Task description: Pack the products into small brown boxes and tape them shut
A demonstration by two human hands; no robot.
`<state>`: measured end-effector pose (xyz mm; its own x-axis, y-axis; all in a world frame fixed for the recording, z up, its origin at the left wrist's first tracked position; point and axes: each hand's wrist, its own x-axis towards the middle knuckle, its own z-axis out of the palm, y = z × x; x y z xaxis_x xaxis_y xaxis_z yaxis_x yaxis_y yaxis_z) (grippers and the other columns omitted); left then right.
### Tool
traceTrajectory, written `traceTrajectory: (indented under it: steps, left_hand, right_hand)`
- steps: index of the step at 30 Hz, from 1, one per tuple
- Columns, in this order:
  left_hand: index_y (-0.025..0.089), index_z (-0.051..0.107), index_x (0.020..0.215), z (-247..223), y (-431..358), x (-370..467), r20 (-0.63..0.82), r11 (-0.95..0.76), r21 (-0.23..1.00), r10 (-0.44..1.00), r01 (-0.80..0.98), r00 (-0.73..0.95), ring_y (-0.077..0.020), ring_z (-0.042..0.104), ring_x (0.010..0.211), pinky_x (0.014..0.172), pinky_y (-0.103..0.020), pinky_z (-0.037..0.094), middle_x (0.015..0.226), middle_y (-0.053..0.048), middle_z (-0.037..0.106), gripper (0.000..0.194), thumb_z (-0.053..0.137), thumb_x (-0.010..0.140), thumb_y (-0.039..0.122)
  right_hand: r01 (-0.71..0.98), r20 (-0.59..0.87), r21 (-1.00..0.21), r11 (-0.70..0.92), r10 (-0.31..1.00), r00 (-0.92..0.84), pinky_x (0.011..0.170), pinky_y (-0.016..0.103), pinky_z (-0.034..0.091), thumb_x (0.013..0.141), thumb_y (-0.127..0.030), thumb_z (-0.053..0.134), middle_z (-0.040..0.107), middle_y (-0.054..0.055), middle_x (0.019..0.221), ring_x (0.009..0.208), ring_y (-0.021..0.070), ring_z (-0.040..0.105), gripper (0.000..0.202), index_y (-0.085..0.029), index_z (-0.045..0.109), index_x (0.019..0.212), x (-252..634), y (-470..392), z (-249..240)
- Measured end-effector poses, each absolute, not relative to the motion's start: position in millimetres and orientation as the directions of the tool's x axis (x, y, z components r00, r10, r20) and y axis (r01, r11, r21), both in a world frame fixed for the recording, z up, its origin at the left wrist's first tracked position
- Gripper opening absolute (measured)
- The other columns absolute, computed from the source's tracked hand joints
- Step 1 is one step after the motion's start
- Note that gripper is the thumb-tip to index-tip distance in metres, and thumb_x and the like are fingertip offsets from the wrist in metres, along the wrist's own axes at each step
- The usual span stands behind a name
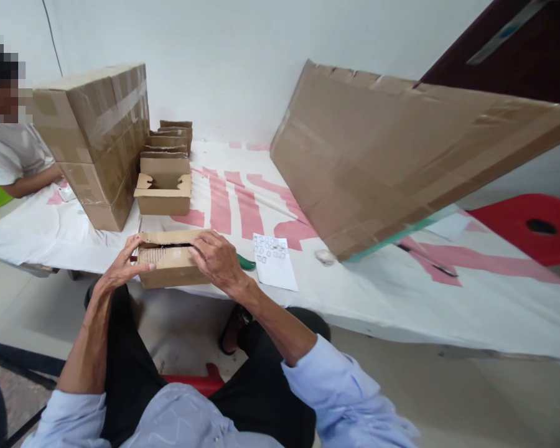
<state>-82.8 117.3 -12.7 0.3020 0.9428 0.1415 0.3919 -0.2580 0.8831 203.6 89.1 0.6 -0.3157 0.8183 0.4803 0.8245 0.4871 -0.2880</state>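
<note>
A small cardboard box [175, 272] sits at the near edge of the table, its lid raised a little so that a dark slit shows along the top. My left hand [126, 262] grips the box's left end, thumb on the front face and fingers at the back corner. On the right, my right hand [218, 258] is curled over the lid's end, fingertips at the slit. Just beyond my right hand lies a green object [246, 262], partly hidden. Behind the box stands an open cardboard box [163, 204], with several more lined up behind it.
Taped cartons [105, 124] are stacked at the left, and a person in a white shirt [14, 149] sits beyond them. A large cardboard sheet [401, 137] leans at the right. A printed paper [275, 264] and a red stool [518, 218] are also there.
</note>
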Motion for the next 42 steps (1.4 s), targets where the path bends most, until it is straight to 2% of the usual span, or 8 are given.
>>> traceTrajectory:
  steps: [5, 12, 16, 22, 25, 30, 33, 42]
  left_hand:
    - [0.029, 0.066, 0.140, -11, 116, -85, 0.082, -0.222, 0.909, 0.926, 0.353, 0.369, -0.0373, 0.048, 0.147, 0.108, -0.048, 0.056, 0.155, -0.011, 0.047, 0.074, 0.085, 0.074, 0.054]
    - [0.032, 0.060, 0.148, -13, 117, -87, 0.096, -0.234, 0.897, 0.931, 0.375, 0.351, -0.0378, 0.045, 0.150, 0.106, -0.044, 0.055, 0.158, -0.009, 0.048, 0.082, 0.086, 0.073, 0.051]
    - [0.032, 0.061, 0.147, -10, 115, -85, 0.102, -0.239, 0.894, 0.932, 0.379, 0.348, -0.0384, 0.046, 0.150, 0.105, -0.043, 0.056, 0.158, -0.009, 0.048, 0.081, 0.085, 0.073, 0.054]
    - [0.027, 0.056, 0.152, -10, 116, -87, 0.087, -0.251, 0.869, 0.926, 0.427, 0.368, -0.0411, 0.044, 0.151, 0.107, -0.045, 0.055, 0.161, -0.011, 0.046, 0.089, 0.084, 0.074, 0.059]
    - [0.026, 0.056, 0.153, -12, 118, -87, 0.115, -0.281, 0.861, 0.920, 0.425, 0.375, -0.0401, 0.040, 0.154, 0.113, -0.045, 0.051, 0.161, -0.011, 0.046, 0.089, 0.084, 0.075, 0.059]
    - [0.026, 0.057, 0.151, -13, 119, -86, 0.140, -0.302, 0.858, 0.916, 0.416, 0.376, -0.0393, 0.041, 0.153, 0.117, -0.047, 0.049, 0.159, -0.012, 0.048, 0.088, 0.084, 0.074, 0.060]
    - [0.027, 0.057, 0.151, -14, 119, -87, 0.141, -0.305, 0.852, 0.917, 0.426, 0.374, -0.0392, 0.041, 0.154, 0.118, -0.048, 0.049, 0.160, -0.011, 0.047, 0.087, 0.084, 0.075, 0.060]
    - [0.025, 0.059, 0.150, -18, 122, -87, 0.172, -0.329, 0.843, 0.915, 0.426, 0.365, -0.0380, 0.044, 0.153, 0.125, -0.050, 0.042, 0.158, -0.011, 0.051, 0.087, 0.084, 0.075, 0.060]
  right_hand:
    - [0.858, 0.405, -0.281, 0.431, 0.863, -0.301, 0.096, 0.047, 0.051, 0.107, -0.030, 0.053, 0.074, 0.013, 0.098, 0.103, 0.0317, 0.066, 0.029, -0.024, 0.077, 0.093, 196, 90, 6]
    - [0.863, 0.386, -0.293, 0.412, 0.877, -0.287, 0.088, 0.043, 0.054, 0.108, -0.032, 0.050, 0.076, 0.014, 0.106, 0.102, 0.0308, 0.069, 0.029, -0.023, 0.077, 0.104, 191, 79, 10]
    - [0.834, 0.283, -0.420, 0.359, 0.924, -0.255, 0.091, 0.040, 0.054, 0.105, -0.034, 0.060, 0.078, 0.013, 0.112, 0.107, 0.0293, 0.072, 0.021, -0.022, 0.076, 0.109, 188, 97, 4]
    - [0.617, 0.239, -0.719, 0.320, 0.947, -0.213, 0.085, 0.031, 0.055, 0.095, -0.023, 0.066, 0.082, 0.003, 0.095, 0.089, 0.0198, 0.076, 0.012, -0.022, 0.077, 0.091, 178, 121, -4]
    - [0.578, 0.249, -0.756, 0.308, 0.952, -0.181, 0.082, 0.029, 0.055, 0.090, -0.020, 0.066, 0.081, 0.002, 0.088, 0.083, 0.0183, 0.075, 0.012, -0.022, 0.076, 0.084, 175, 121, -8]
    - [0.610, 0.172, -0.768, 0.194, 0.980, -0.094, 0.088, 0.033, 0.058, 0.085, -0.025, 0.074, 0.084, 0.007, 0.101, 0.092, 0.0226, 0.077, 0.024, -0.021, 0.079, 0.109, 175, 128, -15]
    - [0.606, 0.128, -0.776, 0.173, 0.985, -0.117, 0.086, 0.033, 0.058, 0.084, -0.024, 0.074, 0.084, 0.006, 0.099, 0.091, 0.0230, 0.076, 0.016, -0.022, 0.080, 0.098, 175, 136, -17]
    - [0.275, 0.417, -0.867, 0.415, 0.907, -0.056, 0.074, 0.029, 0.055, 0.084, -0.030, 0.062, 0.074, 0.001, 0.079, 0.071, 0.0159, 0.065, 0.013, -0.021, 0.070, 0.081, 172, 128, -15]
